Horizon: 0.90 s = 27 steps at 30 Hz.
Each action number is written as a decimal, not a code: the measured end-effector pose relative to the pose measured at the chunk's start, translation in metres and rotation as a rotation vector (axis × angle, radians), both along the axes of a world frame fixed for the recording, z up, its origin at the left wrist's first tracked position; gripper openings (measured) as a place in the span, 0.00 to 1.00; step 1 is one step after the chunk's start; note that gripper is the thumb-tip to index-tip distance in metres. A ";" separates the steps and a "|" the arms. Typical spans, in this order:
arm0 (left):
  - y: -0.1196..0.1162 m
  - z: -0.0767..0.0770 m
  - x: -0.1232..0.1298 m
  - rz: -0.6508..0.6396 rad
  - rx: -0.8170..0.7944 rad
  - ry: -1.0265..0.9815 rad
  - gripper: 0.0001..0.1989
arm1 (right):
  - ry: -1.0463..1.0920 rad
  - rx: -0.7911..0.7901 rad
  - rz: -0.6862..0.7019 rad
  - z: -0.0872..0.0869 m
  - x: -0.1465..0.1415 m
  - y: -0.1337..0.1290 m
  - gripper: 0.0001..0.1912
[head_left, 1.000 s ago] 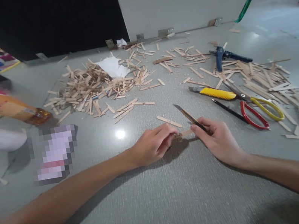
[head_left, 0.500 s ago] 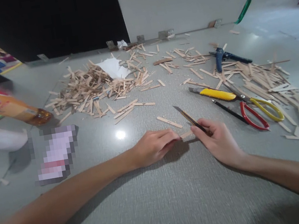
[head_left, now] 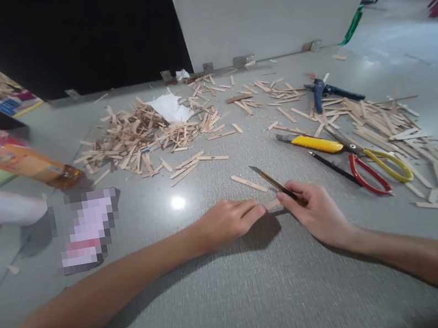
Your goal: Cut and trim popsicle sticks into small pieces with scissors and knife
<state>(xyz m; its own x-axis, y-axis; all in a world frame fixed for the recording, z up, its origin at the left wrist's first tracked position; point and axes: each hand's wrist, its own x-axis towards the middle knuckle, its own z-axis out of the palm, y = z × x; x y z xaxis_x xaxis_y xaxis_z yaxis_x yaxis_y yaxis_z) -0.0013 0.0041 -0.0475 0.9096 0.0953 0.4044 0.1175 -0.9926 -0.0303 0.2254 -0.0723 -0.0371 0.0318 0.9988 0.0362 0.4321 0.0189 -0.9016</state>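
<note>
A short flat wooden craft stick (head_left: pixel 273 204) spans the gap between my hands, just above the grey tabletop. My left hand (head_left: pixel 232 219) pinches its left end, and the fingers hide that end. In my right hand (head_left: pixel 318 213) is a slim dark craft knife (head_left: pixel 274 181), its blade pointing up and to the left. The right thumb and fingers also meet the stick's right end. Just beyond the hands lies another craft stick (head_left: pixel 249 183) flat on the table. A yellow utility knife (head_left: pixel 316 143) rests farther back on the right.
A heap of cut sticks (head_left: pixel 126 137) with white paper (head_left: pixel 171 107) lies back left. On the right are scissors (head_left: pixel 372 175), a black pen (head_left: pixel 335 168), a dark blue clamp-like tool (head_left: pixel 319 95) and more sticks (head_left: pixel 380 123). A bottle (head_left: pixel 65 175) and a blurred-out lilac object (head_left: pixel 88 225) are left.
The camera view has shifted slightly. My left fingers look a little straighter on the stick. The knife stays in my right hand, with the stick still between both hands.
</note>
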 end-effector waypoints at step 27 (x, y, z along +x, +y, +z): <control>0.006 -0.012 0.001 0.183 -0.509 0.031 0.07 | 0.123 -0.048 -0.038 -0.006 0.002 0.000 0.23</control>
